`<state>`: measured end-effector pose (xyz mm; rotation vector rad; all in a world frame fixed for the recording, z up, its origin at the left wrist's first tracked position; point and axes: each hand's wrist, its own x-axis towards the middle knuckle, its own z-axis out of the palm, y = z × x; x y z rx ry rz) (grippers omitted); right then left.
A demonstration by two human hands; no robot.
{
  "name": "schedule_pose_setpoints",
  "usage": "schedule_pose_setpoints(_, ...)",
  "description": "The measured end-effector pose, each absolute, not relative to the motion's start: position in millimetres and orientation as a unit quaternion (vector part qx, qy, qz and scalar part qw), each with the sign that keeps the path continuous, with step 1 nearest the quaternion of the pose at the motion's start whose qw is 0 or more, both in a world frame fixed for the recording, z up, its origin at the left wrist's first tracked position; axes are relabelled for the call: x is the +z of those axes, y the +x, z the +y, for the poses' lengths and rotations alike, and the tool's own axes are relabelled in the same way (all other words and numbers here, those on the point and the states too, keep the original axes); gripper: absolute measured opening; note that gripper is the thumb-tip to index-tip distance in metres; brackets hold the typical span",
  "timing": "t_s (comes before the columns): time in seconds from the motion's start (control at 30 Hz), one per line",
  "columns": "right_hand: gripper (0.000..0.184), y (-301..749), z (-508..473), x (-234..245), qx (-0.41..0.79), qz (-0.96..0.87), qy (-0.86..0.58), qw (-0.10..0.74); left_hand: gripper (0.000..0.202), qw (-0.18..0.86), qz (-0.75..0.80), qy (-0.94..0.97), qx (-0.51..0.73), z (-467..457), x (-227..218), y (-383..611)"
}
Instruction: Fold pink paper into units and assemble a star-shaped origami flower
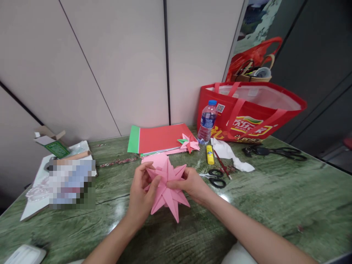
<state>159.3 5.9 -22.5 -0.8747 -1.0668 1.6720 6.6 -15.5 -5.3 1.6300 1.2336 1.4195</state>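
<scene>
A large pink folded-paper star (169, 196) with several points is held up over the table in front of me. My left hand (143, 190) grips its left side, thumb on the front near the centre. From the right, my right hand (192, 183) pinches the star with its thumb on the face, fingers hidden behind. Behind the star lies a pink paper sheet (155, 160). Farther back, a small pink, red and green paper star (189, 143) rests on a stack of red and green paper (162, 137).
Right of my hands lie black-handled scissors (217, 178), a red pencil (222, 165), a yellow glue stick (210, 154) and white tissue (233, 156). A water bottle (206, 123) stands before a red bag (247, 110). A green box (56, 146) is at left, larger scissors (275, 151) at right.
</scene>
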Motion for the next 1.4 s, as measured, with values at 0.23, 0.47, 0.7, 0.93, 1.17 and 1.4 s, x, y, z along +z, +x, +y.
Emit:
schedule_pose_setpoints(0.23,0.024,162,5,-17,0.644,-0.499,-0.372,0.446,0.023,0.314,0.51,0.637,0.486,-14,-5,5)
schedule_pose_setpoints(0.47,0.032,163,7,-20,0.648,-0.488,-0.362,0.459,0.013,0.22,0.483,0.712,0.461,-9,-9,-1)
schedule_pose_setpoints(0.7,0.025,165,8,-18,0.614,-0.524,-0.38,0.451,0.008,0.185,0.514,0.735,0.402,-4,-11,-3)
schedule_pose_setpoints(0.93,0.019,164,6,-14,0.613,-0.539,-0.379,0.436,0.02,0.266,0.509,0.672,0.467,-10,-9,4)
schedule_pose_setpoints(1.17,0.018,163,6,-17,0.569,-0.579,-0.394,0.431,0.025,0.273,0.524,0.662,0.461,-10,-14,5)
schedule_pose_setpoints(1.4,0.021,161,4,-15,0.583,-0.549,-0.39,0.455,0.036,0.31,0.511,0.636,0.488,-13,-12,9)
